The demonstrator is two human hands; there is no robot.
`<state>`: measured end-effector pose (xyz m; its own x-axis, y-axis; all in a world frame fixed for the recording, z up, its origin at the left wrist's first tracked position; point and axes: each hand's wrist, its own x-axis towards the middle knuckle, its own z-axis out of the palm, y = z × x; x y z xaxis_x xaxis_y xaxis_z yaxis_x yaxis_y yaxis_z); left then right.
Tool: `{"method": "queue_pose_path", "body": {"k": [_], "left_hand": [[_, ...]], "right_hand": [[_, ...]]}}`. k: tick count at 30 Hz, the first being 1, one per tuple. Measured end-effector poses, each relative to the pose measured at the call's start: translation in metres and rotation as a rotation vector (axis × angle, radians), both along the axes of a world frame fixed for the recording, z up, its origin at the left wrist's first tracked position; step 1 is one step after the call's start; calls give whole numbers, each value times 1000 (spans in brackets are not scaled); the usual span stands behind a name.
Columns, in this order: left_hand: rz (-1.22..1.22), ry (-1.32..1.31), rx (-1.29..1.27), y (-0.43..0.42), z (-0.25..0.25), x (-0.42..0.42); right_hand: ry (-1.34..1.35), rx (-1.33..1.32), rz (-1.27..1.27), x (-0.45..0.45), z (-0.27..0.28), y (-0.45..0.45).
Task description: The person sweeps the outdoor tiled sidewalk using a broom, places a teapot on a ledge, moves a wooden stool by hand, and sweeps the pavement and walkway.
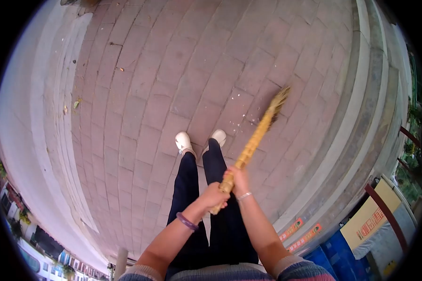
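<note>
A straw broom (253, 144) slants up and to the right from my body, its bristles touching or just over the brick pavement. My left hand (214, 196) is wrapped round the handle near its top end. Just beyond it, my right hand (239, 181) grips the same handle a little lower down. A bangle is on my left wrist and a thin bracelet on my right. Small white scraps (235, 124) lie on the bricks to the left of the bristles.
Steps (375, 93) run along the right side. A pale kerb (82, 154) borders the brick paving (173, 61) on the left. Leaves (77, 103) lie near that kerb. My white shoes (183, 142) stand on the bricks. Blue bins (337, 255) and a yellow sign (370, 220) are at lower right.
</note>
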<state>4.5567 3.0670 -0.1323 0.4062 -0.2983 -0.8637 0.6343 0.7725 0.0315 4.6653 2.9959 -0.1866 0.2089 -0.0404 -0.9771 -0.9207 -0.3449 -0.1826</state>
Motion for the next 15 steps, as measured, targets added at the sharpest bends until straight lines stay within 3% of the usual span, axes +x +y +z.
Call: {"method": "queue_pose_path", "body": {"k": [2, 4, 6, 9, 12, 15], "left_hand": [[177, 107, 80, -6, 12, -47], [238, 390, 217, -21, 43, -99], [482, 509, 316, -27, 69, -115], [753, 476, 489, -12, 76, -96], [783, 297, 542, 4, 77, -87], [599, 116, 429, 35, 69, -61]], "right_hand": [[-57, 69, 201, -60, -23, -6], [71, 116, 365, -114, 13, 34], [133, 380, 766, -163, -2, 44], [352, 644, 842, -155, 26, 107], [115, 602, 867, -129, 58, 139], [-14, 386, 459, -76, 64, 144]]}}
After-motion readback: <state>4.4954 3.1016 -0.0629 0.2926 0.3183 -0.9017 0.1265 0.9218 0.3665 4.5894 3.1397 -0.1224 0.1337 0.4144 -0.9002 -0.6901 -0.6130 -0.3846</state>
